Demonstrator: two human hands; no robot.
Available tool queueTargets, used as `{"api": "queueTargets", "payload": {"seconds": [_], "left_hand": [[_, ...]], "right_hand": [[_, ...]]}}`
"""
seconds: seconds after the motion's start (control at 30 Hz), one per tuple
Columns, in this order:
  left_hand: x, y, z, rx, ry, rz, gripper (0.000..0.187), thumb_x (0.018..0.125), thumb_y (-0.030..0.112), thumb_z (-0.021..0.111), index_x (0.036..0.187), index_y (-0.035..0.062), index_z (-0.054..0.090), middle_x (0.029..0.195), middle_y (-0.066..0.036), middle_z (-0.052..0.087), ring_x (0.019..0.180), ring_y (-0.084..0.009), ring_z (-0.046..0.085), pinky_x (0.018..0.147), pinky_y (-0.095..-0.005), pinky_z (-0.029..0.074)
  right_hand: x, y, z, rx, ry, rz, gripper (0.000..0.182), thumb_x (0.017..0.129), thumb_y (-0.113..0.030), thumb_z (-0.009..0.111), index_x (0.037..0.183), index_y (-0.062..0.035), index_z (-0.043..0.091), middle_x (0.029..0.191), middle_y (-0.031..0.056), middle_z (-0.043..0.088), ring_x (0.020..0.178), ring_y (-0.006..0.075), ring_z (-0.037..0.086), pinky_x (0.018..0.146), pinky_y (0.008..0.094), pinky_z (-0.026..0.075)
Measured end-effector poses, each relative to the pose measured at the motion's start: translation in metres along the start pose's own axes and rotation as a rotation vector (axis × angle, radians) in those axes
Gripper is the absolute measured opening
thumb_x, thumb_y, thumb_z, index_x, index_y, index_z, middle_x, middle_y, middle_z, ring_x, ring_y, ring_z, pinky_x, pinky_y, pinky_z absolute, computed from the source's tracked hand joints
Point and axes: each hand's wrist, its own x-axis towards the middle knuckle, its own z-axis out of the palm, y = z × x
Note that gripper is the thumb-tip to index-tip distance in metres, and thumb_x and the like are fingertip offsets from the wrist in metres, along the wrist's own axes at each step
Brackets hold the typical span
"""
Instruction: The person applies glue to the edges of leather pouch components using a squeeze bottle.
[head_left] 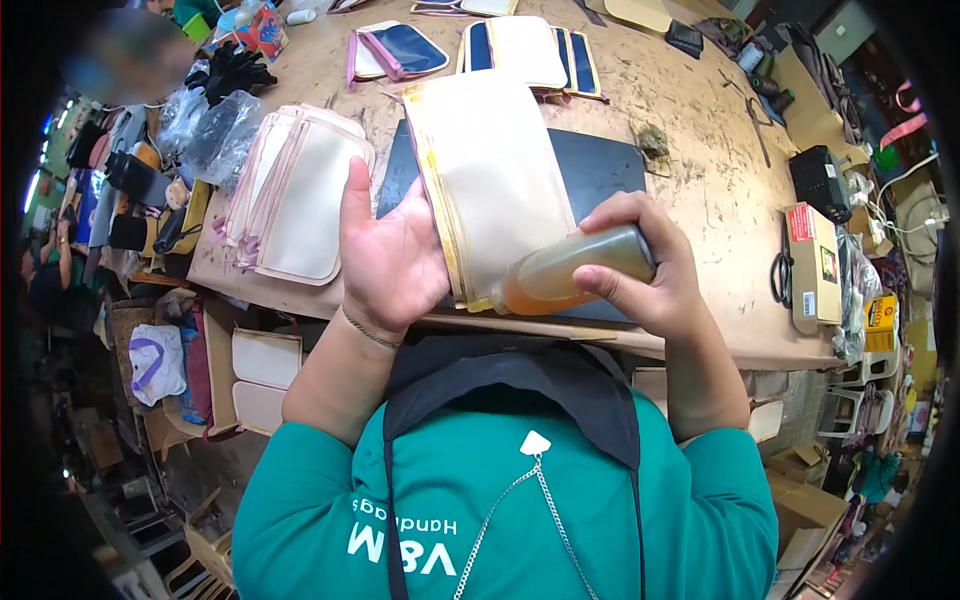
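My left hand (pixel 395 255) is palm up at the left edge of a stack of cream panels (pixel 500 180), its thumb stretched out and its fingers hidden underneath, supporting the panels. Yellow, glue-like residue runs along the panels' left edge. My right hand (pixel 650 260) grips a bottle of amber liquid (pixel 570 275), tilted so its narrow end points left at the panels' lower edge. Under the panels lies a dark flat board (pixel 600 170). Another pile of cream panels (pixel 300 200) with pinkish edges lies left of my left hand.
The worktable (pixel 700 110) is stained. Blue-and-cream pieces (pixel 400 50) lie at its far side, with more panels (pixel 525 50) beside them. A dark lump (pixel 652 142) sits right of the board. A cardboard box (pixel 812 268) and black device (pixel 820 183) stand at the right edge.
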Motion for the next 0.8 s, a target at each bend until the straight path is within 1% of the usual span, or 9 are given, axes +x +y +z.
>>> {"api": "queueTargets", "payload": {"seconds": [0.17,0.27,0.37,0.43,0.47,0.5,0.6,0.7,0.8], "left_hand": [[0.002,0.002,-0.003,0.032,0.022,0.021,0.099,0.09,0.077,0.033,0.156,0.0056,0.013,0.158,-0.019,0.027,0.146,-0.0369,0.027,0.119,-0.0531,0.021],[0.002,0.0,-0.004,-0.013,-0.017,0.015,0.096,0.092,0.073,0.036,0.156,0.0053,0.014,0.158,-0.022,0.025,0.146,-0.0394,0.026,0.119,-0.0551,0.019],[0.003,0.003,-0.004,-0.01,0.017,0.023,0.094,0.093,0.071,0.038,0.157,0.0073,0.015,0.159,-0.02,0.026,0.146,-0.0388,0.026,0.119,-0.0549,0.02],[0.003,0.005,-0.006,-0.009,0.011,0.047,0.092,0.093,0.07,0.039,0.157,0.0086,0.014,0.159,-0.019,0.027,0.146,-0.0383,0.026,0.118,-0.0549,0.02],[0.003,0.006,-0.008,-0.01,0.003,0.048,0.092,0.093,0.069,0.04,0.158,0.0093,0.014,0.159,-0.018,0.027,0.146,-0.0381,0.026,0.118,-0.0548,0.02],[0.003,0.005,-0.008,0.024,0.003,0.045,0.09,0.094,0.067,0.041,0.158,0.0105,0.013,0.159,-0.017,0.027,0.146,-0.0373,0.026,0.119,-0.0545,0.019],[0.005,-0.001,-0.009,0.022,0.009,0.046,0.088,0.094,0.065,0.041,0.158,0.0104,0.013,0.16,-0.017,0.026,0.146,-0.0366,0.026,0.119,-0.0544,0.02],[0.017,-0.008,-0.004,0.082,0.037,-0.026,0.087,0.095,0.064,0.04,0.157,0.009,0.014,0.159,-0.016,0.027,0.145,-0.0361,0.028,0.118,-0.054,0.022],[0.031,-0.015,0.004,0.122,0.026,-0.091,0.087,0.095,0.064,0.04,0.156,0.006,0.016,0.158,-0.018,0.028,0.144,-0.0364,0.03,0.118,-0.0539,0.023]], "right_hand": [[-0.002,0.004,0.007,0.163,0.117,0.001,0.035,0.08,-0.017,0.082,0.105,-0.0047,0.061,0.1,0.0063,0.064,0.09,0.014,0.061,0.08,0.0278,0.049],[-0.001,0.004,0.008,0.126,0.118,0.003,0.037,0.08,-0.017,0.082,0.107,-0.0053,0.06,0.101,0.0063,0.064,0.092,0.0147,0.061,0.082,0.0285,0.048],[0.0,0.014,-0.001,-0.032,-0.108,-0.062,0.04,0.08,-0.019,0.083,0.11,-0.0068,0.059,0.102,0.0059,0.063,0.095,0.0146,0.06,0.083,0.0288,0.048],[-0.004,0.022,-0.004,0.129,-0.061,0.076,0.04,0.081,-0.021,0.082,0.11,-0.0079,0.059,0.103,0.0052,0.062,0.098,0.0145,0.059,0.085,0.0288,0.047],[-0.009,0.027,-0.006,0.206,-0.024,0.147,0.04,0.081,-0.022,0.082,0.11,-0.0085,0.058,0.103,0.0048,0.062,0.099,0.0144,0.058,0.086,0.0288,0.047],[-0.012,0.032,-0.008,0.464,0.089,0.292,0.039,0.082,-0.025,0.08,0.11,-0.0105,0.058,0.104,0.0043,0.061,0.098,0.014,0.057,0.086,0.0288,0.047],[-0.025,0.053,-0.027,1.074,0.391,0.315,0.035,0.088,-0.019,0.071,0.117,-0.0093,0.053,0.104,0.0063,0.059,0.099,0.0146,0.056,0.087,0.0308,0.047],[-0.049,0.077,-0.041,1.032,0.637,0.265,0.026,0.089,-0.012,0.069,0.107,-0.0091,0.05,0.112,0.0087,0.057,0.102,0.0171,0.056,0.089,0.0318,0.047],[-0.072,0.11,-0.047,0.615,0.739,0.24,0.026,0.088,-0.009,0.07,0.094,-0.0109,0.045,0.12,0.0116,0.052,0.1,0.0187,0.055,0.089,0.0311,0.047]]}}
